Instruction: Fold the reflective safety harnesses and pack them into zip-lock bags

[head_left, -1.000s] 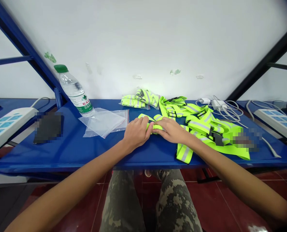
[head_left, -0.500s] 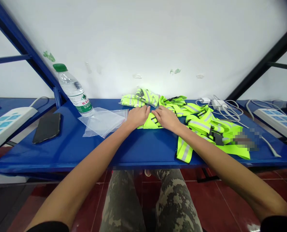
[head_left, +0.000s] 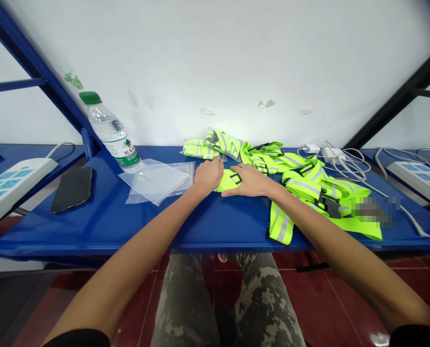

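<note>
Right hand [head_left: 249, 180] now presses strap [head_left: 230, 179] onto blue shelf [head_left: 200, 226].

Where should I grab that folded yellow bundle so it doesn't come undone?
Pinch the folded yellow bundle from above, across its middle by the black buckle. It lies flat and layered on the blue table, so squeezing the layers together probably keeps them stacked. The left hand and right hand cover its ends.

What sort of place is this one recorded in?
Probably a small packing workstation: a blue metal-framed bench against a white wall, a heap of neon reflective straps, one folded strap touched by the left hand and right hand, and clear plastic bags beside them.
</note>
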A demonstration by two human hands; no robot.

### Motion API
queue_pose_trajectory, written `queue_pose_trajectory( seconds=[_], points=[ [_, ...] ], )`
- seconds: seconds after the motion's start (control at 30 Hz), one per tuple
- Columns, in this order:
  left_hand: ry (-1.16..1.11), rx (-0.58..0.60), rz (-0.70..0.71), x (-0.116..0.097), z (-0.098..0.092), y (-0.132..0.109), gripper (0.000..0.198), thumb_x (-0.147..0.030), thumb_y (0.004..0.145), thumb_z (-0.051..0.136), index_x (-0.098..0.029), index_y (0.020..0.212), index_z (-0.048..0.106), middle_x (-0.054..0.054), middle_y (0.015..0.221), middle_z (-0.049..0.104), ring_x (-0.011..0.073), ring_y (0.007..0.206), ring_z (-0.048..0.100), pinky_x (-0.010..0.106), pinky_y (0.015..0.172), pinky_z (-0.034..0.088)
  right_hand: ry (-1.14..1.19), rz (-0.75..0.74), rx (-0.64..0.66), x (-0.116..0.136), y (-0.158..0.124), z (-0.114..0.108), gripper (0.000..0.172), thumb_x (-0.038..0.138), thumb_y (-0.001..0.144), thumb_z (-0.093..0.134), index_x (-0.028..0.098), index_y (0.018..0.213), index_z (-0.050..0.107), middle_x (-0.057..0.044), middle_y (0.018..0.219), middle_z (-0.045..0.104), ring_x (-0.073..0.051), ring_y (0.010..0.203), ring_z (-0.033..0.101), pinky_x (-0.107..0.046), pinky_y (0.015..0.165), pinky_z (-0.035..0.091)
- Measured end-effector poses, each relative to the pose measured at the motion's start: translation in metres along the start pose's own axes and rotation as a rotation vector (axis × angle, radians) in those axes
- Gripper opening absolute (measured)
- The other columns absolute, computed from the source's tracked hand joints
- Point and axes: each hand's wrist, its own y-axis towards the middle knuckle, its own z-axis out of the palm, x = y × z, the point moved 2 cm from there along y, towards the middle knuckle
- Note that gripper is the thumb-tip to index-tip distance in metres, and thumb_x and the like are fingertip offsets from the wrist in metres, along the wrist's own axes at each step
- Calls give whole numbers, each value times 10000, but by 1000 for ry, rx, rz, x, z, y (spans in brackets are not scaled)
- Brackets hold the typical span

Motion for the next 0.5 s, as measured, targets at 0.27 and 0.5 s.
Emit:
queue_pose_trajectory(
  seconds=[0.27,0.5],
  points=[
    [-344,-20,10,7,0,-2,537,-490,1028,221,-188,1035,665,124,1046,739,274,1005,681,323,820,445,75,9,44,1,10,-4,893,667,634,781,71,1274,602,-196,1204,674,-353,1083,640,-386,851,482],
    [-654,229,258,13,-13,-11,541,-646,686,719,-174,953,731,25,883,727,189,760,627,252,638,421,131,-130,-107,4,8,-8,522,550,669,801,147,976,671,-55,876,692,-226,790,645,-272,655,391]
  ],
)
